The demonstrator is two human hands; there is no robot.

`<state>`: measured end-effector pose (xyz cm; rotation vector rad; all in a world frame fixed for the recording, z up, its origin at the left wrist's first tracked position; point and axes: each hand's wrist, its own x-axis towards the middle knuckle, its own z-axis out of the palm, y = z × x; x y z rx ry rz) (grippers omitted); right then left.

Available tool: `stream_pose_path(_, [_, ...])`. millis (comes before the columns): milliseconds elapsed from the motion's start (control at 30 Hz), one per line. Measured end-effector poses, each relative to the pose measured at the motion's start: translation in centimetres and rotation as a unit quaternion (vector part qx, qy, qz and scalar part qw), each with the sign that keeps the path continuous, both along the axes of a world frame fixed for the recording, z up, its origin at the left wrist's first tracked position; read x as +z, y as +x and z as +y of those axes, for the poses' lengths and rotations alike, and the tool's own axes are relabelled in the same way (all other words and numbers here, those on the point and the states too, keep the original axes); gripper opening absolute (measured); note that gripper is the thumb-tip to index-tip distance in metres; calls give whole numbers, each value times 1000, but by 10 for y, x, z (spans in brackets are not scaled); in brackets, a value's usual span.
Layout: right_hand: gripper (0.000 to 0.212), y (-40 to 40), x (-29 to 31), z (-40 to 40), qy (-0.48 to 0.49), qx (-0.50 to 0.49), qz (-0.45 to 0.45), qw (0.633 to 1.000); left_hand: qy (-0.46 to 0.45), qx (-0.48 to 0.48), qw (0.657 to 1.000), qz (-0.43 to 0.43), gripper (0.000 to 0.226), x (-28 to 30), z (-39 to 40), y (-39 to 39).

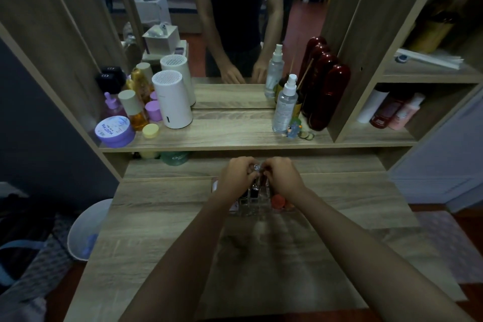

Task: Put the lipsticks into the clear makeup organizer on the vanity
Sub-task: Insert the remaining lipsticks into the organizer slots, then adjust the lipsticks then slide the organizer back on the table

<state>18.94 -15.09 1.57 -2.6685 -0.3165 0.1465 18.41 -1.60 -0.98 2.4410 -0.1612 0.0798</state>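
Observation:
The clear makeup organizer (257,209) stands on the wooden vanity top (162,230), partly hidden by my hands. Dark lipsticks (255,187) stand upright in its grid slots, and a round red-orange item (277,201) sits at its right side. My left hand (239,176) and my right hand (283,178) meet above the organizer's far edge, fingers curled around a small shiny-capped lipstick (257,167) held between them. The lower body of that lipstick is hidden by my fingers.
A raised shelf (230,136) behind carries jars, bottles, a white cylinder (172,100) at left, a spray bottle (285,104) and a dark red case (326,97) at right. A mirror rises behind it. A white bin (86,230) stands left of the vanity.

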Motion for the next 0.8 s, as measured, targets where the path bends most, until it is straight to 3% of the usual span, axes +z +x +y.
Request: stream_pose_path(800, [25, 0, 2, -2, -15, 22, -1, 1000, -28, -20, 999, 18, 32, -2, 9, 3])
